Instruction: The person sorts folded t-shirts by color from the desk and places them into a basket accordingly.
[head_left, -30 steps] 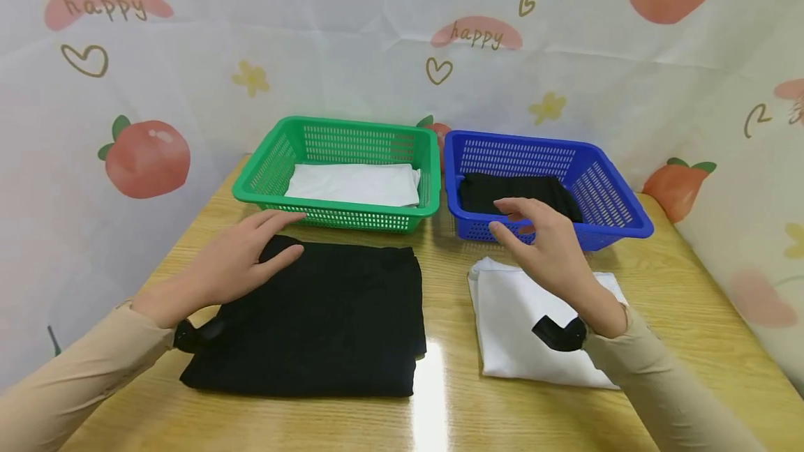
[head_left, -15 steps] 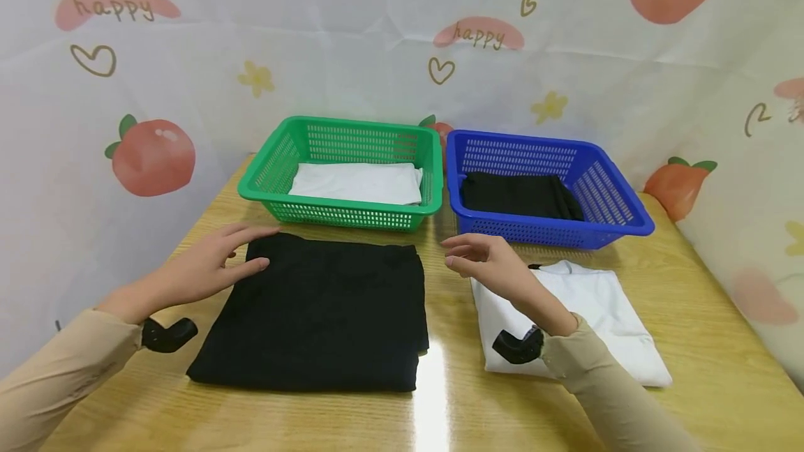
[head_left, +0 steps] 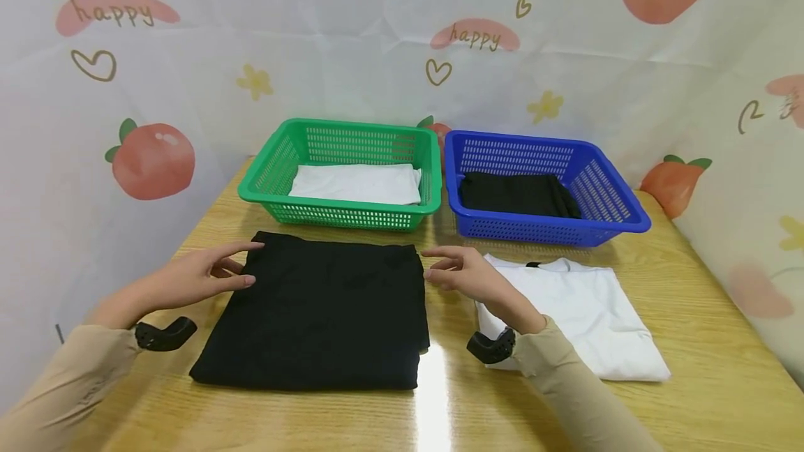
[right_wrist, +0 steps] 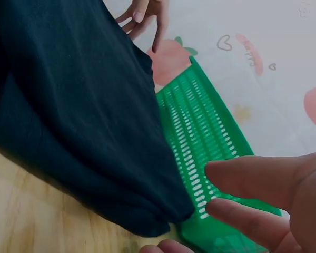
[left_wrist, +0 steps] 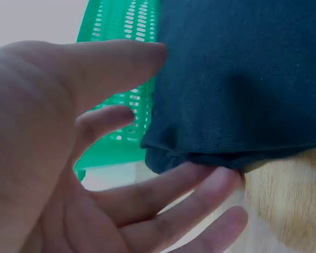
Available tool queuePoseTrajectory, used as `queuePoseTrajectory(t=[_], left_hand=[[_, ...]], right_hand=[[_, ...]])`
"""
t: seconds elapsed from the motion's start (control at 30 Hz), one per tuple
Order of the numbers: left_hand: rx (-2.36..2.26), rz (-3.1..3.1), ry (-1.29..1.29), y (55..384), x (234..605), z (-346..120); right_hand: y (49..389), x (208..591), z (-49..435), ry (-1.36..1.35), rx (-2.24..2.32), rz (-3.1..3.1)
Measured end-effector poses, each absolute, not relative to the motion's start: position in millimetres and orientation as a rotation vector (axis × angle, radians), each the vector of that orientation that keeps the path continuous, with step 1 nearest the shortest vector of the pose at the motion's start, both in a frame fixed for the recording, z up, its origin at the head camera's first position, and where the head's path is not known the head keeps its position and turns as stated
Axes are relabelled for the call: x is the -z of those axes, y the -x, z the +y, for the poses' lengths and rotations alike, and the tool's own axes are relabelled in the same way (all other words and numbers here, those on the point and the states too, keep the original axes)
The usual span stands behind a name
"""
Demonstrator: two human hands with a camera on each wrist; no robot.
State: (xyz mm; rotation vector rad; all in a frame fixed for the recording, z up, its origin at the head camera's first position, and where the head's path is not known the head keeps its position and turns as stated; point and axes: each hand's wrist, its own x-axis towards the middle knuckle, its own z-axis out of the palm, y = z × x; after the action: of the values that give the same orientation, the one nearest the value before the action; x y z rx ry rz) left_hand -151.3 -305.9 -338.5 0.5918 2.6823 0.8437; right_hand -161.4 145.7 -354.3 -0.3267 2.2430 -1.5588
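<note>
A folded black garment lies flat on the table, front and centre-left. My left hand is at its left edge with loosely bent, parted fingers; the left wrist view has the thumb above the cloth and the fingertips right at its lower edge. On the opposite side, my right hand hovers by the far right corner, thumb and fingers apart with nothing between them. Beneath and beyond the right hand is a folded white garment, partly hidden by the wrist and sleeve.
Behind the black garment stands a green basket with folded white cloth inside. To its right, a blue basket contains folded black cloth. A patterned curtain closes off the back of the wooden table.
Both hands have come down and toward me. The right hand has moved left from in front of the blue basket to the black garment's right side; the left has shifted slightly left.
</note>
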Motion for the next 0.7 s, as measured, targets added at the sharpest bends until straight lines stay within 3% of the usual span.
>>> queuePoseTrajectory(t=[0.7], left_hand=[[-1.074, 2.476, -0.551, 170.4, 354.0, -311.3]], right_hand=[[160.2, 366.0, 125.0, 0.328, 1.576, 2.107]])
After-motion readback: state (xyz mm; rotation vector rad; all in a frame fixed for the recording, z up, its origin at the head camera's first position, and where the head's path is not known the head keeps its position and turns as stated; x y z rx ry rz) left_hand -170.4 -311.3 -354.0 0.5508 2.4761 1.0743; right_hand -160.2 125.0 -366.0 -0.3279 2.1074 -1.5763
